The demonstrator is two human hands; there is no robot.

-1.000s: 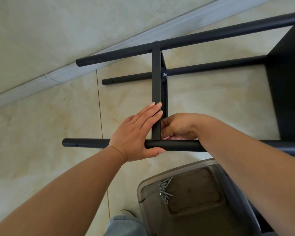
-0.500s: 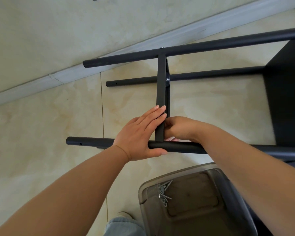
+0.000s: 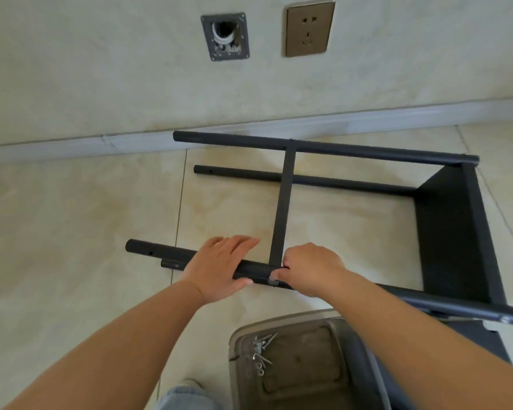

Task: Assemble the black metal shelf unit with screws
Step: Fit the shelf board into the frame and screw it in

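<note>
Left hand [image 3: 219,267] open, pressing near tube [image 3: 397,297]; right hand [image 3: 308,269] pinching crossbar [image 3: 285,208] joint, frame centre; crossbar runs upward.

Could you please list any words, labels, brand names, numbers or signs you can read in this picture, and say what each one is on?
No text can be read anywhere.
Metal wall plate: small marks along its lower edge, too blurred to read.
Wall socket: slots only, no lettering visible.
Black shelf frame, plastic box and screws: no labels or print visible.
</note>
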